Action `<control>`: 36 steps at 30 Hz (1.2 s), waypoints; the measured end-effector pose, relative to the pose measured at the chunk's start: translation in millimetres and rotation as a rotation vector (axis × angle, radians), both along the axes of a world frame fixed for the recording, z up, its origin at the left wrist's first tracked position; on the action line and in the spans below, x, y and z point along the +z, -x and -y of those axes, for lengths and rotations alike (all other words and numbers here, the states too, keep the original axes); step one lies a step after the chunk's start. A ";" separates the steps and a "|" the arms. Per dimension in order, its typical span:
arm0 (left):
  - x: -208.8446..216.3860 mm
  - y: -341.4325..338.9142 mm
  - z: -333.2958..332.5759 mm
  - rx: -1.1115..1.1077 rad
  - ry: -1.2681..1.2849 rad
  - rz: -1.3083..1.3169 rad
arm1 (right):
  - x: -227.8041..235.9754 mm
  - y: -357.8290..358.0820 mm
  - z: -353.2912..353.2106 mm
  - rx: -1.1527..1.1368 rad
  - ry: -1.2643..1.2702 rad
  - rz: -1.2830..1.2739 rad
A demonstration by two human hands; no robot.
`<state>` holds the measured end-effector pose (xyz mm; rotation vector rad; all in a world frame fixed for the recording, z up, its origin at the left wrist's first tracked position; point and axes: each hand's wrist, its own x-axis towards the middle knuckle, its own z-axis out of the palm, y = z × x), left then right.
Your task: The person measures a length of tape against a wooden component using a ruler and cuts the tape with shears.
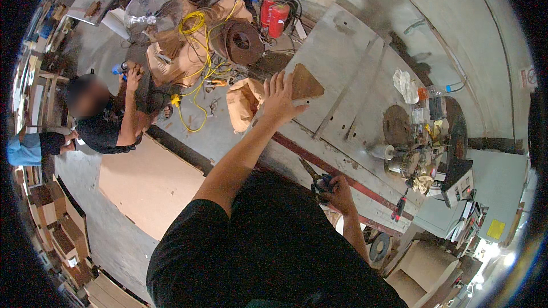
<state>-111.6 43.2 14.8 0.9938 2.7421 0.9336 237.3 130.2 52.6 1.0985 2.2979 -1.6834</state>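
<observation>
Prohibition sign [529, 76] on wall [490, 34] — yellow label [495, 229] on cabinet [498, 185] — wording illegible.

grey metal table [365, 63]; right end: crumpled white wrapping [405, 86], brown disc [395, 125]; near edge: red-and-black tool [399, 209].

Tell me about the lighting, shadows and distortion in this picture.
All in the head view: bright lights glare near the lower right rim; soft shadows darken the wall behind the table; lines on the wall bow, and the corners go black; the left hand looks fairly sharp.
</observation>
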 end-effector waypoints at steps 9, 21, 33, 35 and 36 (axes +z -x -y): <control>21.0 26.5 -40.1 -0.289 0.129 -0.054 | -21.6 -12.5 -9.7 0.121 -0.252 0.072; 25.1 42.8 -24.4 -0.404 0.190 -0.151 | -12.3 -3.9 -9.0 0.045 -0.179 0.086; 9.0 37.9 -19.0 -0.363 0.265 -0.116 | -20.8 -8.9 -12.1 0.080 -0.209 0.064; 12.1 37.6 -16.5 -0.378 0.244 -0.136 | -15.8 -6.1 -10.0 0.063 -0.199 0.052; 13.0 37.5 -15.7 -0.386 0.233 -0.146 | -16.7 -7.7 -10.3 0.079 -0.206 0.049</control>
